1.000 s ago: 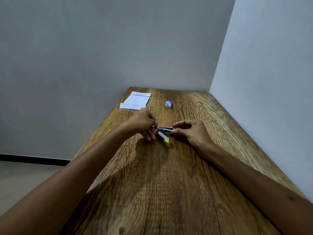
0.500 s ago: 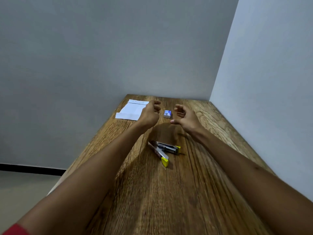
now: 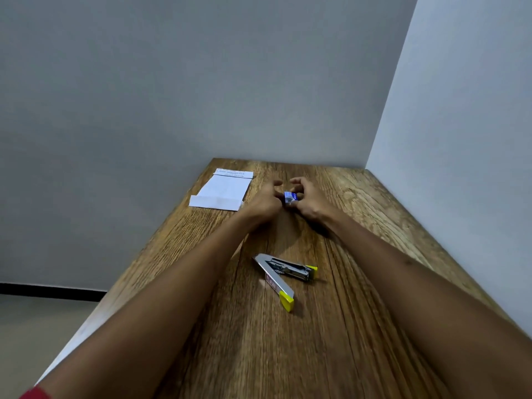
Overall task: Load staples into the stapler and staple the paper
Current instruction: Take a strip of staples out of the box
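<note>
2 hands reach out to the small blue-and-white staple box (image 3: 290,196), which sits on the wooden bench (image 3: 331,341) well beyond the stapler (image 3: 283,276), toward the far wall. The left hand (image 3: 263,198) meets the box from its left side and the right hand (image 3: 308,201) from its right, with curled fingers of both closed around it. The view blurs there, so I cannot tell whether the box is lifted or rests on the wood.

Nearer than the box, the stapler lies swung open on the bench, between the 2 forearms and touched by neither. Its silver top arm with a red label points toward the near edge and ends in a yellow tip; its metal staple channel points to the right and ends in a 2nd yellow piece. The 2 parts join at the end nearest the box, forming a V.

Left of the box, just beside the left hand, white paper (image 3: 223,191) lies flat near the bench's left edge, its near strip folded over and faint writing along its far strip. Whether the hand touches the paper's corner cannot be told. A red sleeve (image 3: 34,393) shows at the left arm's near end.
</note>
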